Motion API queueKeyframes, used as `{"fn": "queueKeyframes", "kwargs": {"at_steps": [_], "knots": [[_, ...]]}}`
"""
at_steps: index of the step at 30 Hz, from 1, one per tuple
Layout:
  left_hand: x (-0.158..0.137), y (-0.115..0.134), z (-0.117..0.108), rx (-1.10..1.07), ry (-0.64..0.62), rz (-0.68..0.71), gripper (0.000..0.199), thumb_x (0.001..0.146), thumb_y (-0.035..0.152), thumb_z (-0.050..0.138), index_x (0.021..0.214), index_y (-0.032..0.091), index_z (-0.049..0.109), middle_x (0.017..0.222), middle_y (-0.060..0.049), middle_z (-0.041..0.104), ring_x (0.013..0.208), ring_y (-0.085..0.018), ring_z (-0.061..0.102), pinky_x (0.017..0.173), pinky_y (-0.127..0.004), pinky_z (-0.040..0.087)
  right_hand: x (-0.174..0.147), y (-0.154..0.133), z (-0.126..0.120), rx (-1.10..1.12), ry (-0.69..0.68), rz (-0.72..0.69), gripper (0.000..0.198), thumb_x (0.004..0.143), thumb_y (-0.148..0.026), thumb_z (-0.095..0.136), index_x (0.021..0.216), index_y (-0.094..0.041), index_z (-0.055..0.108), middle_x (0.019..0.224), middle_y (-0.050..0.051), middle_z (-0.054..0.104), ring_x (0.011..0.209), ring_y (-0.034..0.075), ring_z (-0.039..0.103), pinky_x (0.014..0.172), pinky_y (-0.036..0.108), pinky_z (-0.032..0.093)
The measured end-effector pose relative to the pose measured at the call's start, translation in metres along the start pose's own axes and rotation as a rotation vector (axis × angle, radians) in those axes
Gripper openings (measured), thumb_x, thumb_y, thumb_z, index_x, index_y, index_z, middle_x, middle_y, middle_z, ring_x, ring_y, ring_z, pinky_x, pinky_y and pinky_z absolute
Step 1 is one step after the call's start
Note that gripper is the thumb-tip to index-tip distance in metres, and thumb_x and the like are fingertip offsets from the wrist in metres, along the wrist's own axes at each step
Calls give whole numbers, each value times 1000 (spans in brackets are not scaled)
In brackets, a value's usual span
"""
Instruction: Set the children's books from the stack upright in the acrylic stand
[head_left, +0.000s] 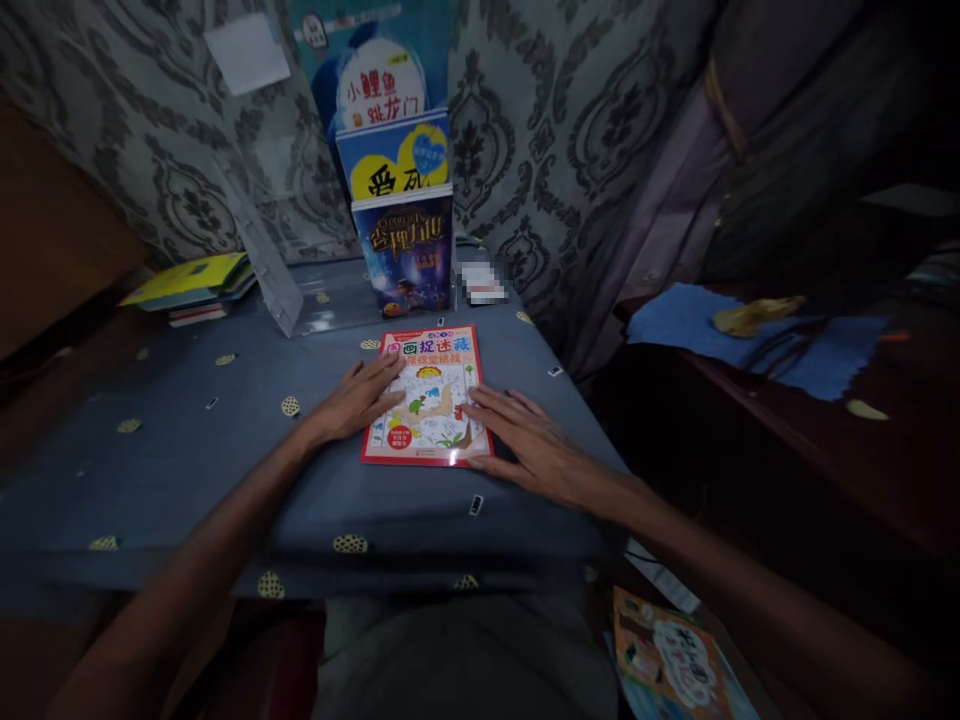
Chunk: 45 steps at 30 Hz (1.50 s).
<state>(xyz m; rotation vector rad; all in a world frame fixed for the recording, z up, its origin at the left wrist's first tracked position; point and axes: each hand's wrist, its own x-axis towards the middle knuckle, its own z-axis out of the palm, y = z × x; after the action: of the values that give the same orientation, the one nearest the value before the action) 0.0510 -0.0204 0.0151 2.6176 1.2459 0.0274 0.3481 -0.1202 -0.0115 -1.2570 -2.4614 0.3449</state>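
A thin picture book (431, 400) with a red border and Chinese characters on its cover lies flat on the blue cloth-covered table (247, 480). My left hand (364, 397) rests at the book's left edge, fingers stretched out over the cover. On the other side my right hand (529, 440) lies with extended fingers on the right edge. Neither hand is wrapped round the book. Just behind it, a dark blue book (409, 255) stands upright in a clear stand (274, 270).
Behind the dark blue book stand a blue-and-yellow book (394, 155) and a taller teal book (322, 60). Several books (191, 285) are stacked at the left. A blue cloth (690, 325) lies on a dark surface at the right. An orange book (675, 650) sits low at the bottom right.
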Motion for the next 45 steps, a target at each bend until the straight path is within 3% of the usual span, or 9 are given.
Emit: {"fn": "queueKeyframes", "kwargs": {"at_steps": [6, 13, 20, 26, 33, 38, 45], "knots": [[38, -15, -5, 65, 36, -152, 67, 106, 48, 23, 161, 11, 26, 170, -18, 18, 159, -28, 18, 126, -54, 20, -1, 2, -1, 4, -16, -22, 76, 95, -66, 54, 156, -22, 44, 163, 15, 39, 153, 32, 33, 124, 59, 30], [51, -23, 4, 112, 137, -135, 64, 106, 49, 22, 158, 14, 33, 168, -18, 28, 157, -28, 25, 124, -52, 25, 1, 4, -3, 12, -10, -24, 72, 97, -64, 53, 157, -24, 43, 165, 14, 37, 154, 31, 31, 125, 58, 29], [65, -26, 5, 147, 178, -126, 61, 106, 44, 25, 156, 11, 37, 165, -19, 34, 156, -28, 29, 123, -52, 28, 8, 8, -22, 87, -92, 53, 78, 95, -72, 47, 156, -22, 45, 166, 14, 34, 155, 32, 28, 126, 57, 26], [66, -27, 10, 142, 238, -114, 60, 105, 43, 28, 154, 11, 40, 163, -19, 38, 153, -29, 35, 123, -53, 30, 55, 24, -23, 43, -71, 76, 69, 101, -65, 38, 147, -18, 56, 158, 17, 49, 150, 31, 40, 124, 54, 31], [64, -32, 9, 85, 229, -91, 60, 105, 46, 33, 155, 14, 41, 164, -18, 38, 153, -28, 35, 123, -54, 30, 128, 79, -2, -104, 37, 217, 58, 103, -48, 41, 152, -17, 48, 161, 17, 42, 152, 31, 35, 123, 58, 30], [57, -33, 10, 24, 247, -61, 60, 106, 49, 34, 154, 16, 42, 163, -16, 39, 152, -27, 37, 124, -53, 30, 128, 100, 3, -116, 82, 229, 61, 104, -50, 38, 153, -16, 47, 161, 15, 43, 152, 29, 37, 125, 53, 28], [52, -33, 12, 0, 276, -33, 59, 107, 48, 34, 157, 18, 37, 162, -15, 41, 152, -27, 37, 125, -56, 29, 123, 98, 6, -133, 94, 208, 65, 105, -55, 30, 156, -17, 43, 162, 15, 43, 152, 29, 36, 125, 54, 29]]}}
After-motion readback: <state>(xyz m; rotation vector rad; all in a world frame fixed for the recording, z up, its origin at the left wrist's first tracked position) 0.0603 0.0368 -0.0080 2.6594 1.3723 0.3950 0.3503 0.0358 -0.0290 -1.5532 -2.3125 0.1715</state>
